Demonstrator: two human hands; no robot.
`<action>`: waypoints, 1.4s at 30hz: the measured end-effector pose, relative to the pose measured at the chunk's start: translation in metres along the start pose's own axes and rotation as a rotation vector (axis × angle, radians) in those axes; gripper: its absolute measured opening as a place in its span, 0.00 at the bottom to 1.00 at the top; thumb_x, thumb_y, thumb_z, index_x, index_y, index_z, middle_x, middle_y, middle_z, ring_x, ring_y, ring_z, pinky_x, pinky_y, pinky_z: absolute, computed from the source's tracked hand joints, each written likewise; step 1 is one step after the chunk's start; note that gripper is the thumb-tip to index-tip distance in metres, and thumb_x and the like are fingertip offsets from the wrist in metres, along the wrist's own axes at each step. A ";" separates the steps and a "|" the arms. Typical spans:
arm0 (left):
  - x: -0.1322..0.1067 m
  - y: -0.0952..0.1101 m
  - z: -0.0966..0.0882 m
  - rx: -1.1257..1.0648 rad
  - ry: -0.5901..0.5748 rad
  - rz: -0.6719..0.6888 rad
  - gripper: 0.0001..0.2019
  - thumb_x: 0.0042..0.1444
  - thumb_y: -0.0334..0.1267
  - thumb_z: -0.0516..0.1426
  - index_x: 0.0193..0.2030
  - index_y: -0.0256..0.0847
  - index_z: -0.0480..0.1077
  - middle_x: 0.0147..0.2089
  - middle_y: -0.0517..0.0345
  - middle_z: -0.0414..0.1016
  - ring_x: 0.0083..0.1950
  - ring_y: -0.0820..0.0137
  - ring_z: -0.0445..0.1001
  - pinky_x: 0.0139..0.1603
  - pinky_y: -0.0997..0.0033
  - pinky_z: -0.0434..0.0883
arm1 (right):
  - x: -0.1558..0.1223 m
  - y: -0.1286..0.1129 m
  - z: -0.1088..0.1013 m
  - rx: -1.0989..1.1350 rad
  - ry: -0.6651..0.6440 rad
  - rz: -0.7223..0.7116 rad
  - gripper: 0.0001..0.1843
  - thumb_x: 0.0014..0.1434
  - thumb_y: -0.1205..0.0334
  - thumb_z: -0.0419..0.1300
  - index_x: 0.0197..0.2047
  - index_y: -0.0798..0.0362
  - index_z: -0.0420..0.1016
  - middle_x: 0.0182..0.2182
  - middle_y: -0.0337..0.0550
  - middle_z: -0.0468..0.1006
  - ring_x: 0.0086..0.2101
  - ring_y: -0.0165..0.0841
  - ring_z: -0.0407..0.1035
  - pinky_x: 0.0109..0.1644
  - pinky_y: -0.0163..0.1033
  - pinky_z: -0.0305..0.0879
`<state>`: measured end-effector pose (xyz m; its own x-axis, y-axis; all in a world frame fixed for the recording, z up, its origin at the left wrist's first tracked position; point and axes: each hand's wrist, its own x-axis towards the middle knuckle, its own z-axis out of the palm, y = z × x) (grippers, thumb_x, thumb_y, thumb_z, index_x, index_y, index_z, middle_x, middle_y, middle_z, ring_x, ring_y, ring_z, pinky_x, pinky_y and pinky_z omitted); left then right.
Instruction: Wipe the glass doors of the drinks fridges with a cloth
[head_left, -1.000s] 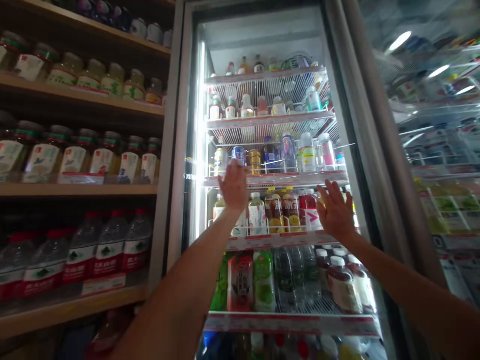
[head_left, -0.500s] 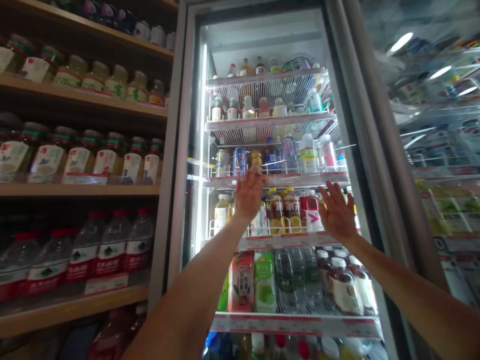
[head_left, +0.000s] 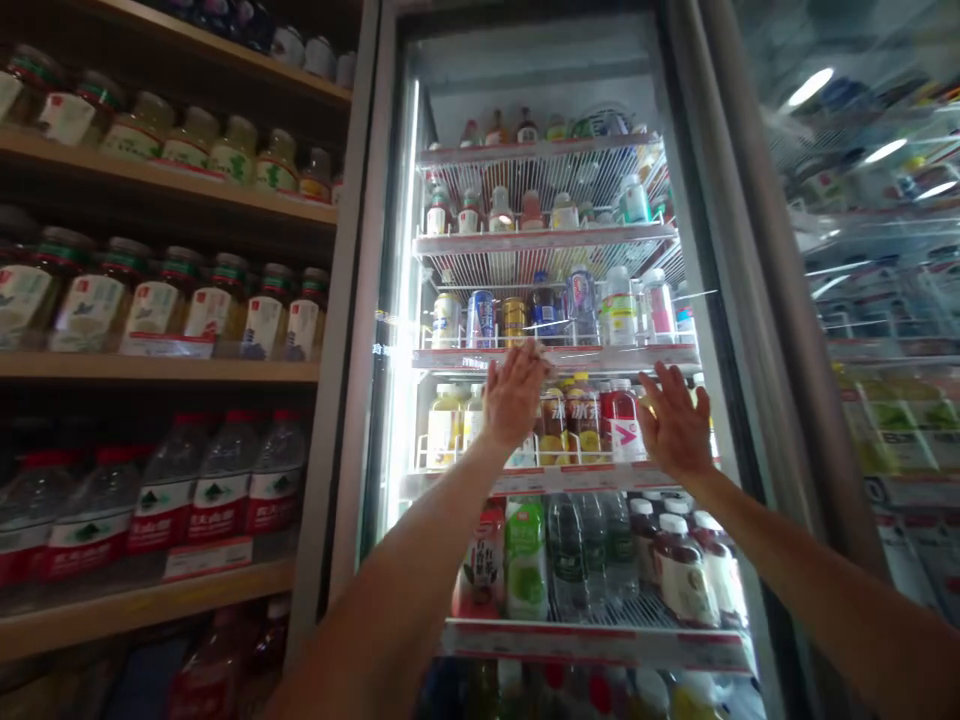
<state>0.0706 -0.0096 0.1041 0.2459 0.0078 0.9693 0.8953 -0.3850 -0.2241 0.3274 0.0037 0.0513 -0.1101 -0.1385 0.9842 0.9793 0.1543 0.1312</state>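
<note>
1. Had both arms reaching up from the bottom of the frame, with the left forearm (head_left: 397, 570) slanting in from lower center and the right forearm (head_left: 810, 560) from the lower right corner.
2. Had the left hand (head_left: 514, 398) up around the middle of the frame, back toward the camera, fingers stretched out rather than clenched. Couldn't see the palm side, so no idea about that bit.
3. Had the right hand (head_left: 675, 420) up too, right of center, fully released, fingers fanned apart.
4. Saw the fridge's glass door (head_left: 536, 80) filling the middle of the frame, right behind both hands, with a chunky metal frame (head_left: 345, 330) along its left side. Honestly couldn't tell about actual contact with the glass, for either hand.
5. Spotted wooden shelves (head_left: 150, 368) across the left side, with green-lidded bottles (head_left: 180, 290) about mid-height and red-capped bottles (head_left: 232, 480) at lower left.
6. Through the glass, saw yellow-capped bottles (head_left: 583, 415) just right of the left hand, then a red bottle (head_left: 621, 425) just left of the right one. Also noticed a green bottle (head_left: 527, 560) and white-capped bottles (head_left: 684, 570) lower down.
7. Above the left hand, caught some cans (head_left: 480, 318), then small bottles (head_left: 501, 212) nearer the top.
</note>
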 end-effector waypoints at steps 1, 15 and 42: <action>0.000 0.005 0.003 -0.013 -0.031 0.080 0.20 0.62 0.36 0.44 0.59 0.49 0.62 0.68 0.60 0.52 0.69 0.64 0.49 0.67 0.50 0.48 | 0.000 0.000 0.000 -0.002 0.001 -0.006 0.26 0.64 0.57 0.43 0.64 0.50 0.56 0.63 0.51 0.57 0.63 0.41 0.48 0.63 0.55 0.43; -0.012 -0.003 -0.002 -0.019 -0.030 0.073 0.19 0.62 0.35 0.44 0.58 0.49 0.63 0.67 0.59 0.54 0.69 0.65 0.50 0.67 0.52 0.47 | 0.001 -0.002 -0.002 -0.006 0.001 0.004 0.26 0.64 0.57 0.43 0.64 0.49 0.55 0.63 0.49 0.58 0.63 0.40 0.48 0.63 0.54 0.43; -0.022 -0.021 -0.005 0.055 0.167 -0.240 0.20 0.61 0.33 0.45 0.60 0.44 0.62 0.67 0.53 0.56 0.68 0.59 0.52 0.64 0.46 0.53 | 0.002 -0.003 -0.003 -0.029 0.006 0.018 0.24 0.64 0.57 0.44 0.63 0.49 0.57 0.62 0.49 0.59 0.63 0.40 0.49 0.63 0.54 0.46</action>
<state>0.0448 -0.0060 0.0882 -0.0360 -0.0610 0.9975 0.9405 -0.3395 0.0132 0.3246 0.0005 0.0524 -0.0918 -0.1421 0.9856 0.9856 0.1282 0.1103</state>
